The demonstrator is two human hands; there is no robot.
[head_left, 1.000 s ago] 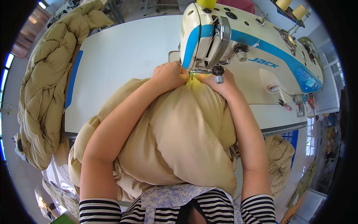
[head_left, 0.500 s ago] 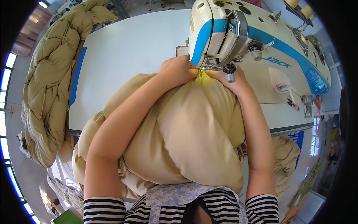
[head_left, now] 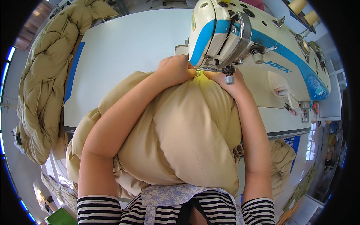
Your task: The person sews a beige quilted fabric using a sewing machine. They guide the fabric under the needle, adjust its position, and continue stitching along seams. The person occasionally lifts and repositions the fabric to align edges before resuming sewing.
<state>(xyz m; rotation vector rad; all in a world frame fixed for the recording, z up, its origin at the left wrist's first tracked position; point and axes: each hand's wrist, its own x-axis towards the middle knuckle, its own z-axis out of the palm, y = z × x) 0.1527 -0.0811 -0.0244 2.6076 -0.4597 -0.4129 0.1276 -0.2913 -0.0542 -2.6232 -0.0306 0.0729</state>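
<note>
A puffy tan padded garment [head_left: 191, 138] fills my lap and rises onto the table in front of me. Its far edge lies under the needle area of a white and blue sewing machine [head_left: 204, 43], lit yellow there. My left hand [head_left: 174, 70] is closed on the fabric just left of the presser foot. On the other side my right hand [head_left: 229, 80] grips the same cloth, partly hidden behind the machine's tension knob. The fingertips of both hands are mostly covered by the machine head and fabric folds.
Another quilted tan piece [head_left: 45, 82] hangs over the table's left side. The white tabletop [head_left: 123, 45] stretches behind my left arm. Small thread snips [head_left: 290, 109] lie right of the machine. More tan fabric [head_left: 282, 159] sits in a blue basket [head_left: 294, 144] at the right.
The whole view has shifted slightly, with the scene moving a little to the left. Both hands keep their hold on the fabric at the machine.
</note>
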